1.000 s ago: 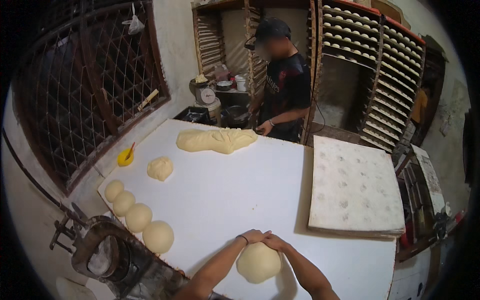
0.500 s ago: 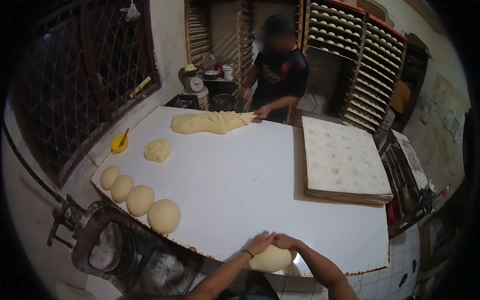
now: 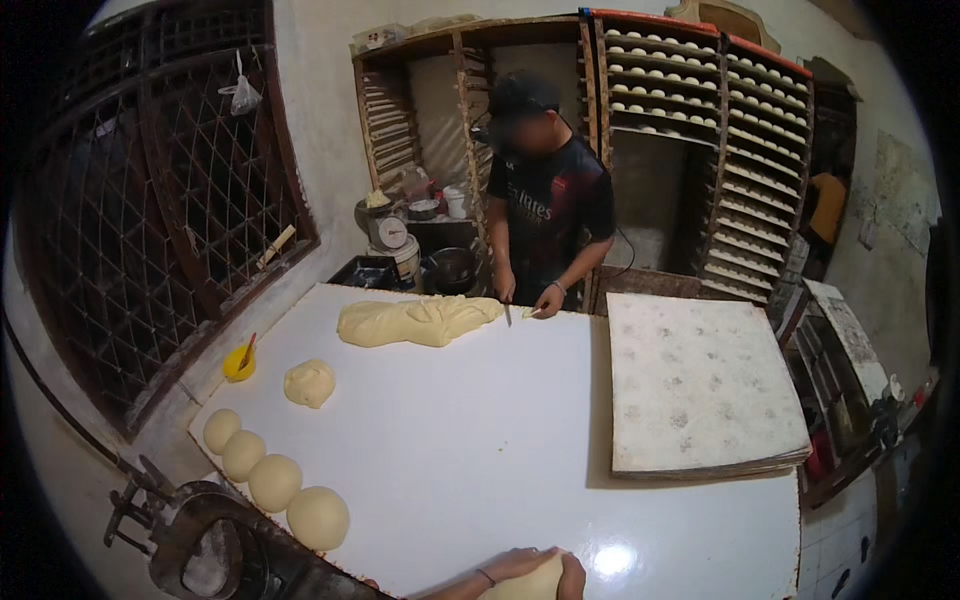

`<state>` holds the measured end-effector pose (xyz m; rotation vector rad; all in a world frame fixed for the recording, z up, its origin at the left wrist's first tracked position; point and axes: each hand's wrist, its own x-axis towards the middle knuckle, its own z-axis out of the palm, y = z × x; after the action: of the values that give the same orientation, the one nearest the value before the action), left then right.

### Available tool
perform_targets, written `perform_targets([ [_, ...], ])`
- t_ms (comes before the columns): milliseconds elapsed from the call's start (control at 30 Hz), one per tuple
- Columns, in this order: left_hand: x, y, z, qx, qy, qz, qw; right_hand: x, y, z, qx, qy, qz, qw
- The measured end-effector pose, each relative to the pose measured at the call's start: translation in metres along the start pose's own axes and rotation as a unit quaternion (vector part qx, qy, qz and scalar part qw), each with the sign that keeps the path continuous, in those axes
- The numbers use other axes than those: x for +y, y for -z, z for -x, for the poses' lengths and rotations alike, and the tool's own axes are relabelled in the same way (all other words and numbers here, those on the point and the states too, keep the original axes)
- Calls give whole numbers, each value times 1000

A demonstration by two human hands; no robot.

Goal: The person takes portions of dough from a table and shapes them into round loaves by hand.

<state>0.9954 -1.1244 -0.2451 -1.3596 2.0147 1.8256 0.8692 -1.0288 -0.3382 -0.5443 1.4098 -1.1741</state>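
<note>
At the bottom edge of the view, my left hand [image 3: 522,562] and my right hand [image 3: 570,572] are wrapped over the top and side of a large pale ball of dough [image 3: 522,585], their fingertips close together. The ball is partly cut off by the frame. To the left, a row of several smooth dough balls [image 3: 275,482] lies along the edge of the white table [image 3: 480,420]. Behind them are a rougher dough lump [image 3: 308,383] and a small yellow bowl [image 3: 238,365] with a utensil in it.
Across the table, a co-worker [image 3: 545,200] holds a knife [image 3: 508,312] beside a long dough mass [image 3: 400,322]. Stacked floury boards [image 3: 700,380] occupy the table's right. A metal machine [image 3: 205,545] stands at the near left, a scale [image 3: 390,230] and racks of dough trays [image 3: 750,180] behind.
My hands and the ball have moved down toward the bottom edge. The co-worker's hands and knife have come to the end of the long dough. The camera's view has shifted.
</note>
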Motion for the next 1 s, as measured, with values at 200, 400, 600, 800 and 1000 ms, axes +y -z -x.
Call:
perform_targets([
  [200,47,52,47,98,17,278,955,-146,-40,-18,-121,13,42,992],
  [400,88,68,109,427,-445,-97,781,-264,-56,72,-76,541,191,816],
  [600,-6,-27,127,350,-158,49,922,-114,-43,113,0,249,219,943],
  [800,-62,-72,150,425,-221,-24,877,-39,-49,175,68,258,211,940],
  [1000,-21,32,27,327,49,-288,899,-106,-57,19,-65,136,457,877],
])
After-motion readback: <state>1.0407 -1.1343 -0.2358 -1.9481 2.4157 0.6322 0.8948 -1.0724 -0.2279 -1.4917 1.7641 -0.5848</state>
